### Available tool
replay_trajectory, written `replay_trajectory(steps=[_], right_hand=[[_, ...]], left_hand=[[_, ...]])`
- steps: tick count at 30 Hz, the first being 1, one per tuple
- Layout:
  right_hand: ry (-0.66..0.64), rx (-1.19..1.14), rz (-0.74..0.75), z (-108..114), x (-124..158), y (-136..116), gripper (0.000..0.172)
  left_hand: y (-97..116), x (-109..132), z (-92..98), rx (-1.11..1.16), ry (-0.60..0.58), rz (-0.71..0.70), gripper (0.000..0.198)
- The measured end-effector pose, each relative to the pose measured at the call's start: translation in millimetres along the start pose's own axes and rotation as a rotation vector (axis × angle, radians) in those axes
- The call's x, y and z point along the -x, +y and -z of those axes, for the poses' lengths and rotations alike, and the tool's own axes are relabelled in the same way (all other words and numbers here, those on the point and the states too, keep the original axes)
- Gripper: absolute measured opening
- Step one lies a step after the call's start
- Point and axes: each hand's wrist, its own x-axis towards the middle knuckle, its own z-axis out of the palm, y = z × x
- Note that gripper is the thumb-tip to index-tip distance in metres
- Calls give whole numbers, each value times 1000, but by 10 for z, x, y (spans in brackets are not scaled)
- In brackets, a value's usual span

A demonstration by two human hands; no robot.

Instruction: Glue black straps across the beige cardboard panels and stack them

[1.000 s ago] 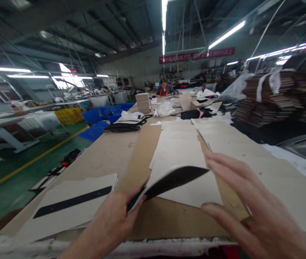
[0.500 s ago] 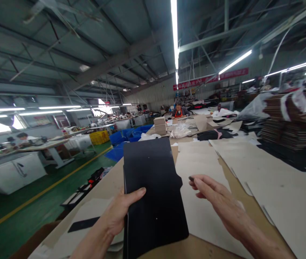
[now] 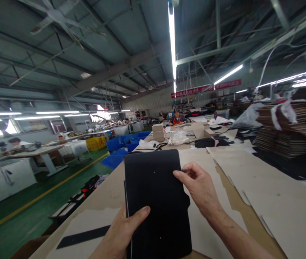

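1. L hand (image 3: 126, 225) grasps black board (image 3: 163, 201) by its L edge, thumb flat on the face, fingers out of sight behind. Board's held up, tilted, btwn both hands, over the worktop (image 3: 110, 187).
2. R hand (image 3: 200, 185) is pinched up at board's R edge, just below the top R corner, w/ a small dark bit (image 3: 184, 171) btwn thumb & fingers. Can't tell if board's edge is gripped too.
3. Board edges: top corners rounded; step in R edge below R hand; thin pale line down L edge by L hand.
4. L of L hand: pale sheet (image 3: 96, 216) w/ dark strip (image 3: 81, 238) on it, strip's R end at L hand.
5. Room: brown worktop surface shows fwd & L of L hand, out to worktop's L edge; green floor (image 3: 29, 219) past that.
6. R of R hand: big pale sheets (image 3: 271, 205), brown strip of worktop btwn them & the sheet under R hand.
7. Fwd of R hand: black bundle (image 3: 209, 142), plastic bag (image 3: 178, 137); another person (image 3: 178, 119) well beyond.
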Motion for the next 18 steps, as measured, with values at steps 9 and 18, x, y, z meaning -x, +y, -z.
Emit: replay_trajectory(steps=[9,18], right_hand=[[-78,97,11,59,48,-26,40],[81,258,193,71,33,-103,54]], left_hand=[[-13,109,-121,38,55,-15,90],[33,139,-162,64,27,43,66]])
